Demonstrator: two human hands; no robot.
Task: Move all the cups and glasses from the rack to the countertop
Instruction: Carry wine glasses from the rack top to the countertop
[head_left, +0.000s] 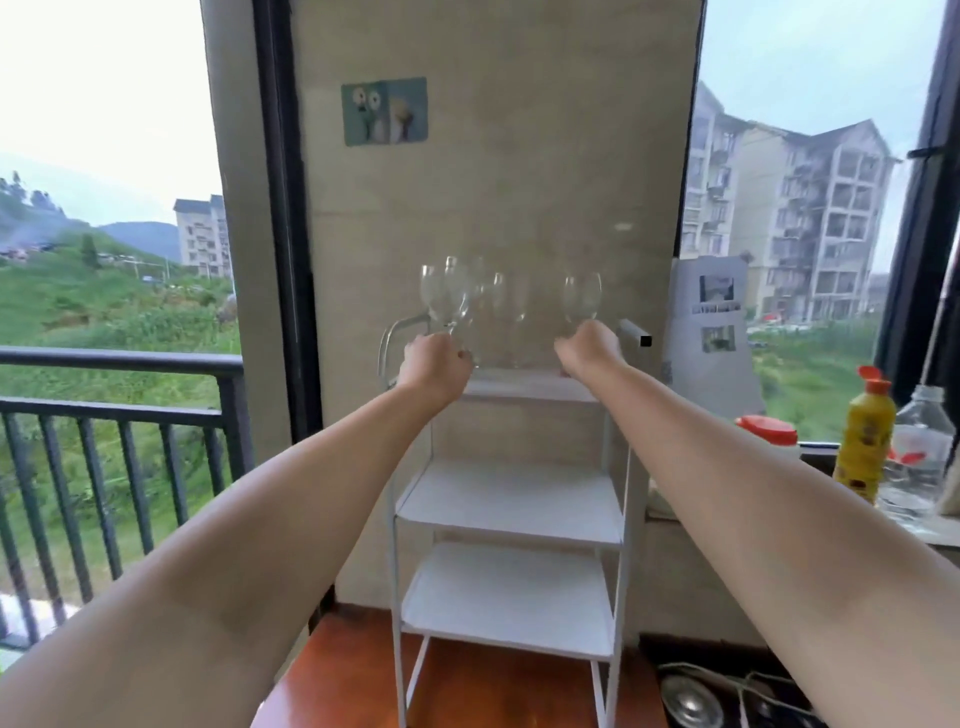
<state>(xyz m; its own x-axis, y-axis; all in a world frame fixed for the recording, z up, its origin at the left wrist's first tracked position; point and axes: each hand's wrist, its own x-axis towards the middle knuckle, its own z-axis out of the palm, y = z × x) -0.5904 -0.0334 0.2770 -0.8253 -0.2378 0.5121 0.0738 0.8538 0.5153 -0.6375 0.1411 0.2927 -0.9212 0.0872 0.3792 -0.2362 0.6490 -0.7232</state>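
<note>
1. Left hand (434, 358) and right hand (589, 348) each curl fingers round a wine glass stem on the rack (511, 387) top shelf.
2. Risk: lifted glasses may clink the neighbouring glasses (498, 301) and tip them.

Stems of the wine glasses (451, 296) hidden behind both fists; clear bottle (917, 457) cut by right edge; worktop (930, 530) mostly out of frame; wall sticker (384, 110) blurred.

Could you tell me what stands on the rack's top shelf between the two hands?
In the head view, more stemmed glasses stand between the left hand and the right hand.
</note>
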